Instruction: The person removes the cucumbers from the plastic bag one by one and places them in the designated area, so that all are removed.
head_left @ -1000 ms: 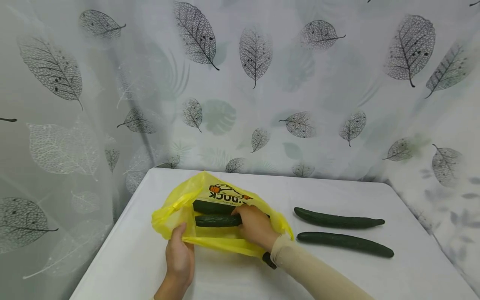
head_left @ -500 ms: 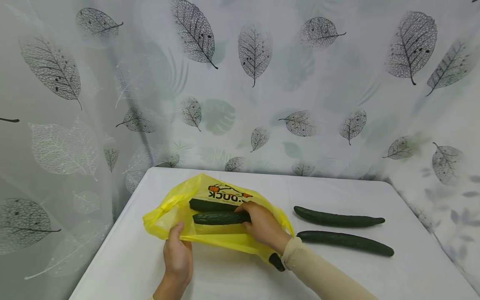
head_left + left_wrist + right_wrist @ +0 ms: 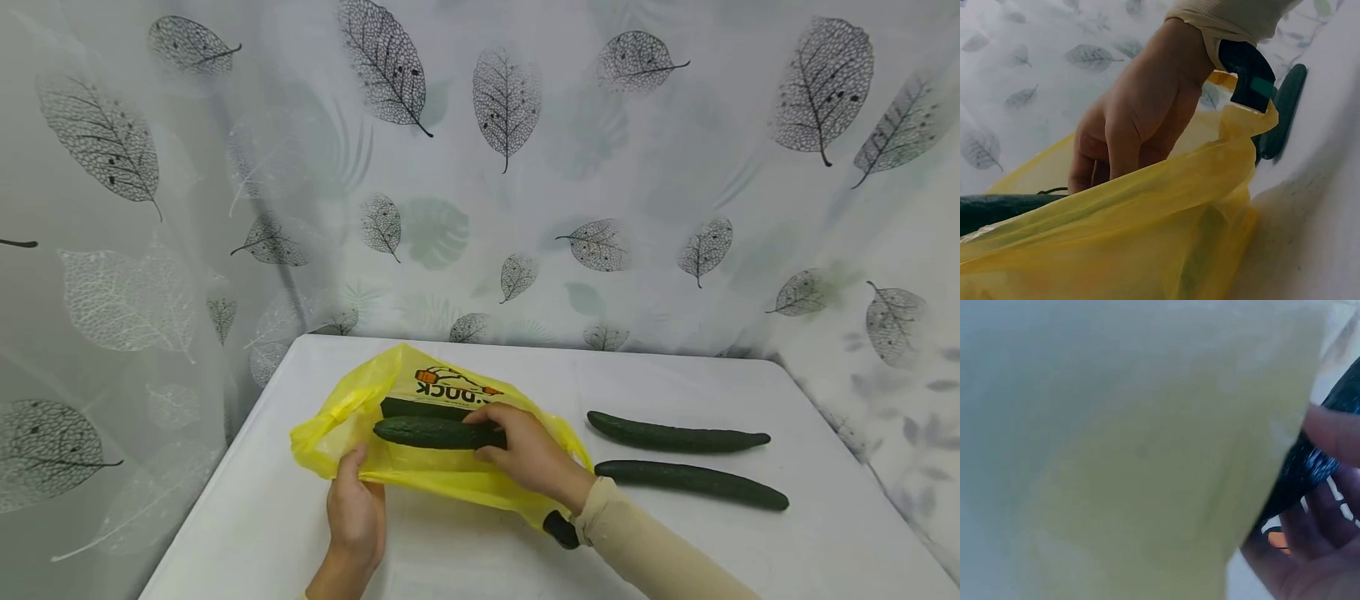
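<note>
A yellow plastic bag (image 3: 347,417) with duck lettering lies on its side, its mouth towards me. At the near rim my left hand (image 3: 356,518) pinches the plastic, thumb on the inner side. My right hand (image 3: 531,450) reaches into the mouth and grips a dark green cucumber (image 3: 426,432) by its right part. Behind it another cucumber (image 3: 420,409) lies in the bag, partly covered. In the left wrist view the right hand (image 3: 1141,119) dips behind the bag's edge (image 3: 1147,231), hiding its fingertips. In the right wrist view thumb and fingers wrap the cucumber (image 3: 1307,472).
Two more cucumbers, a far one (image 3: 675,434) and a near one (image 3: 693,484), lie side by side right of the bag on the white table (image 3: 450,554). A dark wrist device (image 3: 561,530) hangs under the right wrist. A leaf-print curtain (image 3: 480,167) stands behind.
The cucumber in the right hand has risen towards the bag's mouth and now shows more of its length. The right hand has shifted slightly right; the left hand keeps its hold on the rim.
</note>
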Demonstrator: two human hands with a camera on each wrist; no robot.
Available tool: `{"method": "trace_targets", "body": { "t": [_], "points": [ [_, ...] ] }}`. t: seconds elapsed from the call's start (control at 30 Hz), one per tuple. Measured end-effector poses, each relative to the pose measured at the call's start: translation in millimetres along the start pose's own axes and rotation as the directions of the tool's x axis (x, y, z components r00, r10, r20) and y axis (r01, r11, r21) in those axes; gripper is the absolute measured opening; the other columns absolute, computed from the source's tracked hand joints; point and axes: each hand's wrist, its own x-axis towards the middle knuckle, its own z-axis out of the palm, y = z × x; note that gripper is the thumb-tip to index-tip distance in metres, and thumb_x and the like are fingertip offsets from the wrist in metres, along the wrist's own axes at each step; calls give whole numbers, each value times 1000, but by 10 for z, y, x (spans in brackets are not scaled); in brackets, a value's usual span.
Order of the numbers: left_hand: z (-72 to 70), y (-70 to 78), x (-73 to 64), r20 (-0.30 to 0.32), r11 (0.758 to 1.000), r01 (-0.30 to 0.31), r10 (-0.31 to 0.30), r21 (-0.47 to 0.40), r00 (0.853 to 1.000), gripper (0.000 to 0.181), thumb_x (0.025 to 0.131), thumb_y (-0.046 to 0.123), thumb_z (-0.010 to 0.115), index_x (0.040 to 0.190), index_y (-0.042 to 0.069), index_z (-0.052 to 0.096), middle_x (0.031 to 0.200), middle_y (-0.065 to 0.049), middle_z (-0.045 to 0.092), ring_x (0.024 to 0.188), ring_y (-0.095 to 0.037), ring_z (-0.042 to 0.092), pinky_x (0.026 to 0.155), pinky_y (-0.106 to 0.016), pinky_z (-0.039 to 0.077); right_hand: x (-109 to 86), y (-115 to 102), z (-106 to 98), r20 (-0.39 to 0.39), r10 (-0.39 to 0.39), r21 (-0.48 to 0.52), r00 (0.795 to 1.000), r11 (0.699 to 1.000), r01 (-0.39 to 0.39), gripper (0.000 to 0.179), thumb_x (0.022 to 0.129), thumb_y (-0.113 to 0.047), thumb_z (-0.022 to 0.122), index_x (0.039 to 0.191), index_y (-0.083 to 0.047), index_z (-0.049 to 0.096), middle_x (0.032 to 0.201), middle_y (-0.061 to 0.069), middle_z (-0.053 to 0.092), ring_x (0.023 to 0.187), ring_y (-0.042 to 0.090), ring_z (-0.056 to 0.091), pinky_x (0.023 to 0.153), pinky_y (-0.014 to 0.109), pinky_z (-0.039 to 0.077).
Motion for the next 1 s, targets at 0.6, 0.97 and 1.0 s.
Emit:
{"method": "trace_targets", "body": {
  "t": [0.6, 0.97, 1.0],
  "points": [
    [-13, -53, -29, -7, 999, 30, -30, 18, 1000, 41, 109, 20, 22, 148, 9, 25, 141, -2, 33, 137, -15, 28, 116, -31, 21, -108, -203, -272, -21, -3, 439, 1000, 898, 12, 42, 88, -4, 77, 127, 1, 62, 128, 14, 62, 116, 30, 63, 96, 38, 53],
    [-26, -80, -34, 5, 1000, 8, -8, 21, 1000, 41, 108, 20, 22, 147, 9, 25, 139, -3, 33, 135, -17, 29, 113, -29, 22, -249, -343, -590, -7, 43, 682, 999, 731, -27, 41, 92, -8, 75, 130, -3, 62, 128, 20, 62, 118, 31, 60, 99, 41, 51],
    [-25, -81, -36, 4, 1000, 10, -10, 22, 1000, 40, 108, 20, 22, 147, 9, 26, 139, -3, 34, 134, -17, 29, 113, -29, 22, -266, -352, -621, -6, 46, 694, 999, 720, -29, 42, 92, -8, 74, 131, -1, 61, 128, 20, 62, 118, 32, 60, 99, 42, 51]
  ]
}}
